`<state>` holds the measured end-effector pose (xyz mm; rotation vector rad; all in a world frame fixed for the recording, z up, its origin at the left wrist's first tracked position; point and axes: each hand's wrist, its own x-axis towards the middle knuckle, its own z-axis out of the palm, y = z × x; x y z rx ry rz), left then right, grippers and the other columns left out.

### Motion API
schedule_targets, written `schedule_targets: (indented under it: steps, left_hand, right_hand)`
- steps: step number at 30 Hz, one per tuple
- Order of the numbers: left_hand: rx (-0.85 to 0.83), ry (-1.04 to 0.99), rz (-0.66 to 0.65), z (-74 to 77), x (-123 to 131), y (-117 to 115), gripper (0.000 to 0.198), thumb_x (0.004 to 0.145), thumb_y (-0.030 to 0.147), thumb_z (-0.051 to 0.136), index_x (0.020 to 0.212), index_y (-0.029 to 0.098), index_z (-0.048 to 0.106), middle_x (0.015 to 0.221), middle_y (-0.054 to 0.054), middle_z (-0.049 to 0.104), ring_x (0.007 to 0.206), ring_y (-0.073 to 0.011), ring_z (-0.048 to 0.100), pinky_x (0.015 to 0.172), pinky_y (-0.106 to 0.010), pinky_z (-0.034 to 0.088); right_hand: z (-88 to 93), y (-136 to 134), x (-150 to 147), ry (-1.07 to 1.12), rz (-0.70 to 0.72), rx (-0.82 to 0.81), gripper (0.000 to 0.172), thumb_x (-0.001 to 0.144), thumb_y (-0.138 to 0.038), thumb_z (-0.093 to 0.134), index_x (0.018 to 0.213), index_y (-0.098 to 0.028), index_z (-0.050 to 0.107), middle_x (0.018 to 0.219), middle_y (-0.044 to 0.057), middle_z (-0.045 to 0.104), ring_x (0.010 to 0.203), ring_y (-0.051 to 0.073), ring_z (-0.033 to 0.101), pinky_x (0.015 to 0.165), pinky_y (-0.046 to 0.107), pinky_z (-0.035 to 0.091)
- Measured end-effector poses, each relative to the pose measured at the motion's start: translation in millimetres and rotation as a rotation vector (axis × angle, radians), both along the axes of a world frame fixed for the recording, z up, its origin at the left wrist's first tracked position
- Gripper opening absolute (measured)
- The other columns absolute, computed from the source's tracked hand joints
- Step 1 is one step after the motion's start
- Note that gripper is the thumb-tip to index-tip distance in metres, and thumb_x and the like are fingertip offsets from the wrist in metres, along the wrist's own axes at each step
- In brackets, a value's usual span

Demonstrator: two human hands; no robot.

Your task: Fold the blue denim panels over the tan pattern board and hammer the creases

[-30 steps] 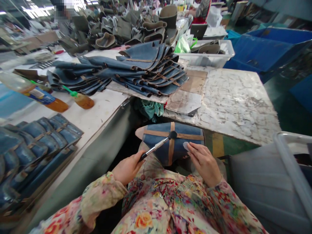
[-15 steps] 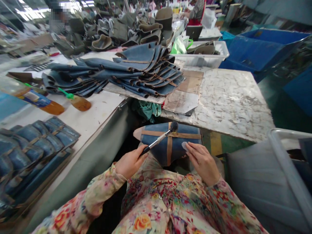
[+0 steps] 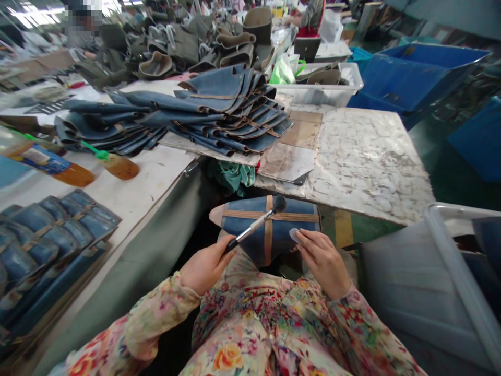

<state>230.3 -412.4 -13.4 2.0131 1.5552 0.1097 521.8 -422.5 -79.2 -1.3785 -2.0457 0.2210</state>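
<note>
My left hand (image 3: 208,263) is closed around the black grip of a hammer-like tool (image 3: 252,227) with a metal shaft and a dark round head. That head is over a blue leather boot piece (image 3: 235,227) with crossing tan strips. The piece lies across my lap on a form, whose pale pointed end (image 3: 216,214) sticks out on the left. At the piece's right side, my right hand (image 3: 324,261) pinches a small whitish, translucent scrap (image 3: 294,235) between its fingertips. I cannot tell whether the tool's head touches the leather.
Ahead, blue leather pieces (image 3: 219,112) are piled on the worktable (image 3: 364,156). At left stand more blue pieces (image 3: 58,224), a bottle (image 3: 50,164) and a green-tipped glue bottle (image 3: 121,166). A grey bin (image 3: 403,271) stands close on my right. A person (image 3: 309,21) is in the background.
The view has shifted slightly, so the scene sits a little further left. Both hands keep their hold, and the tool stays over the boot piece.
</note>
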Motion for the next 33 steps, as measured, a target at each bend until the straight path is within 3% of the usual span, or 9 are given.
schedule_targets:
  steps: [12, 16, 21, 25, 29, 33]
  left_hand:
    - [-0.023, 0.079, -0.192, -0.6, 44, 19, 0.035, 0.09, 0.038, 0.032, 0.119, 0.024, 0.044, 0.094, -0.004, 0.066, 0.083, -0.0207, 0.064, 0.072, -0.028, 0.047]
    - [0.034, -0.017, -0.224, 2.5, 58, 23, 0.035, 0.091, 0.039, 0.03, 0.121, 0.025, 0.042, 0.102, -0.003, 0.064, 0.091, -0.0192, 0.062, 0.077, -0.027, 0.046]
    - [-0.013, 0.08, -0.244, -0.5, 66, 22, 0.034, 0.09, 0.04, 0.031, 0.116, 0.024, 0.046, 0.091, -0.005, 0.066, 0.084, -0.0219, 0.064, 0.07, -0.029, 0.047]
    - [0.014, 0.024, -0.159, 0.3, 48, 16, 0.036, 0.09, 0.038, 0.034, 0.121, 0.025, 0.045, 0.102, -0.004, 0.065, 0.09, -0.0202, 0.063, 0.076, -0.028, 0.047]
    - [0.061, -0.063, 0.028, 6.6, 14, -3, 0.042, 0.09, 0.04, 0.032, 0.128, 0.023, 0.038, 0.107, -0.005, 0.063, 0.093, -0.0187, 0.061, 0.079, -0.027, 0.046]
    - [0.004, 0.025, 0.111, 3.7, -15, -14, 0.039, 0.089, 0.039, 0.034, 0.124, 0.024, 0.043, 0.102, -0.004, 0.065, 0.092, -0.0193, 0.062, 0.079, -0.027, 0.046]
  right_hand:
    - [1.5, -3, -1, -0.034, -0.004, 0.001, 0.034, 0.088, -0.021, 0.044, 0.121, -0.022, 0.053, 0.115, 0.006, 0.057, 0.106, 0.019, 0.049, 0.094, 0.038, 0.044]
    - [-1.3, -3, 0, -0.037, 0.009, -0.004, 0.034, 0.088, -0.021, 0.044, 0.121, -0.021, 0.053, 0.115, 0.006, 0.057, 0.107, 0.019, 0.049, 0.094, 0.037, 0.043]
    - [-2.0, -2, 0, -0.044, 0.015, 0.002, 0.032, 0.088, -0.022, 0.044, 0.118, -0.021, 0.055, 0.115, 0.006, 0.057, 0.108, 0.02, 0.049, 0.095, 0.039, 0.042]
    - [-2.7, -3, 2, -0.041, 0.025, 0.018, 0.035, 0.088, -0.024, 0.044, 0.122, -0.023, 0.053, 0.115, 0.006, 0.058, 0.105, 0.02, 0.051, 0.093, 0.039, 0.044]
    - [-7.0, -4, 2, -0.024, 0.018, 0.046, 0.037, 0.088, -0.025, 0.045, 0.124, -0.025, 0.05, 0.115, 0.006, 0.057, 0.105, 0.02, 0.052, 0.093, 0.039, 0.044]
    - [-8.5, 0, 2, -0.023, 0.039, 0.067, 0.038, 0.088, -0.027, 0.044, 0.125, -0.025, 0.049, 0.114, 0.006, 0.058, 0.104, 0.021, 0.052, 0.092, 0.039, 0.043]
